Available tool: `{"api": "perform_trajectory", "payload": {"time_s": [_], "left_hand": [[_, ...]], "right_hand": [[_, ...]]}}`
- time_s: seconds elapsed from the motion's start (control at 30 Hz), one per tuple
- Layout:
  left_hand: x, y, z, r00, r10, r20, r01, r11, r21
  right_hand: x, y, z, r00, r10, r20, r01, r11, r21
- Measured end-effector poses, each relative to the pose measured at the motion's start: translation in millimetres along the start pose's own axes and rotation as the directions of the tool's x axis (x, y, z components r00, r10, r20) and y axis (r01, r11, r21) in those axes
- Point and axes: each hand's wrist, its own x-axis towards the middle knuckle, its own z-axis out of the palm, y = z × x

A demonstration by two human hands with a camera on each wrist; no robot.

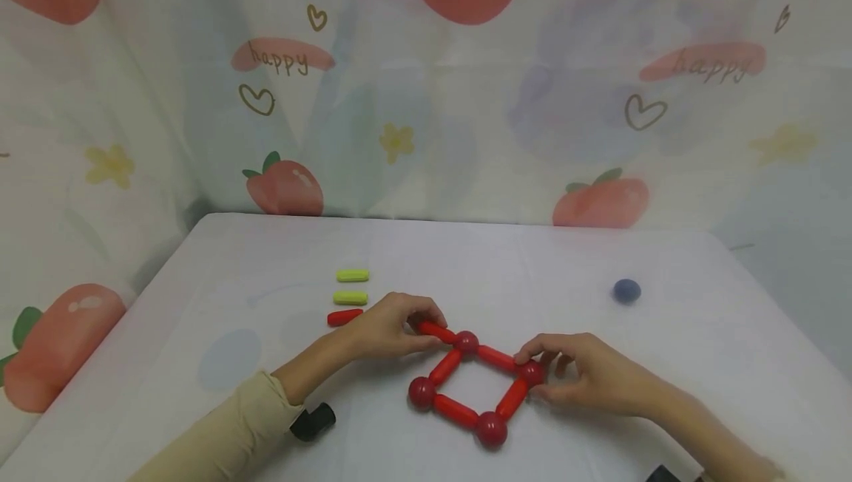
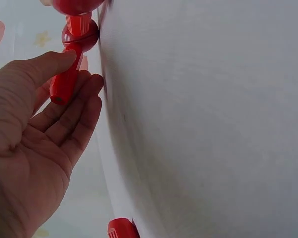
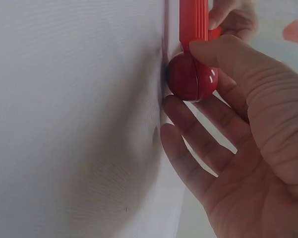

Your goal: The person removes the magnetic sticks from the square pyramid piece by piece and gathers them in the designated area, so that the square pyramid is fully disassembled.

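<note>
A square of red rods (image 1: pixel 455 411) joined by dark red balls (image 1: pixel 491 429) lies on the white table, nearer the front. My left hand (image 1: pixel 393 327) pinches one more red rod (image 1: pixel 437 332) between thumb and fingers. That rod's inner end touches the far corner ball (image 1: pixel 466 342); its outer end is free in the left wrist view. With thumb and fingers, my right hand (image 1: pixel 586 375) holds the right corner ball (image 1: pixel 532 373), where two rods meet. In the right wrist view the thumb lies at the seam between ball (image 3: pixel 188 77) and rod (image 3: pixel 192 22).
Left of the square lie two yellow-green rods (image 1: pixel 350 298) and a loose red rod (image 1: pixel 344 317), close to my left forearm. A dark blue ball (image 1: pixel 626 291) sits at the back right. Behind the table (image 1: pixel 506 260) hangs a printed curtain (image 1: pixel 466 112).
</note>
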Motion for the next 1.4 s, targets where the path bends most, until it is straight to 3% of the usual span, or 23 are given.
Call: {"api": "perform_trajectory", "payload": {"time_s": [0.23,0.37,0.53,0.63,0.77,1.0,1.4], "left_hand": [[1.8,1.0,5.2,0.999,-0.001,-0.054,0.001,1.0,0.005],[2.6,4.0,8.3,0.994,-0.043,-0.096,0.047,0.998,0.037],[1.9,5.3,10.0,0.979,-0.125,-0.161,0.137,0.988,0.068],[-1.6,3.3,8.5,0.978,-0.125,-0.166,0.134,0.99,0.046],[-10.1,0.1,4.0,0.982,-0.098,-0.161,0.104,0.994,0.024],[-32.6,-4.5,-7.9,0.979,-0.103,-0.175,0.111,0.993,0.039],[-75.0,-23.7,-40.5,0.969,-0.155,-0.195,0.196,0.957,0.212]], "right_hand": [[-0.1,-2.4,-1.5,1.0,0.011,0.0,-0.011,1.0,-0.015],[0.7,-3.6,-1.5,1.0,0.009,-0.005,-0.009,1.0,-0.024],[0.9,-4.3,-0.4,1.0,0.022,-0.002,-0.022,1.0,-0.021],[0.7,-4.1,0.3,1.0,0.03,0.001,-0.03,0.999,-0.017],[0.1,-3.4,0.8,1.0,0.016,-0.01,-0.016,1.0,-0.023],[0.8,-3.3,0.8,1.0,-0.002,-0.016,0.001,1.0,-0.024],[2.2,-2.2,0.9,1.0,-0.002,-0.016,0.001,0.999,-0.032]]}}
